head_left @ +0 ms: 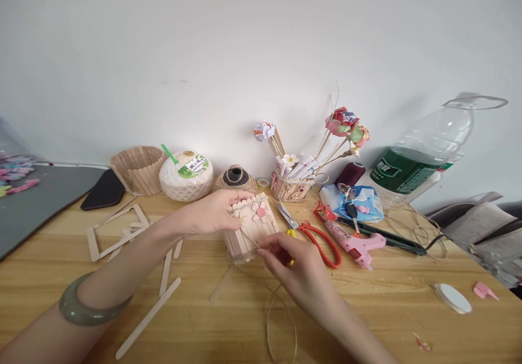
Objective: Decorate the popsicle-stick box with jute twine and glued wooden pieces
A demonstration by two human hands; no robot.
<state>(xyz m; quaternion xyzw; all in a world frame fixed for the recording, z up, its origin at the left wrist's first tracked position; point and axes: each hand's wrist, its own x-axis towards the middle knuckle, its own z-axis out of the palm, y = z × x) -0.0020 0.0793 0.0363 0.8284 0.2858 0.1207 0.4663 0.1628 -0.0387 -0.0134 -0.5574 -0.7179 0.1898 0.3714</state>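
My left hand (214, 213) grips the top of a small holder built from popsicle sticks (250, 228), which lies tilted on the wooden table (387, 309). A pink paper flower (260, 211) decorates its front. My right hand (289, 266) pinches a strand of jute twine (281, 326) at the holder's lower edge; the twine loops down across the table towards me. A green bangle (84, 305) sits on my left wrist.
Red-handled scissors (314, 233) and a pink glue gun (354, 243) lie right of the holder. Loose sticks and a stick frame (118, 232) lie left. Along the wall stand a stick basket (136, 169), a coconut (186, 176), a twine spool (235, 178), paper flowers (342, 124) and a tipped plastic bottle (424, 157).
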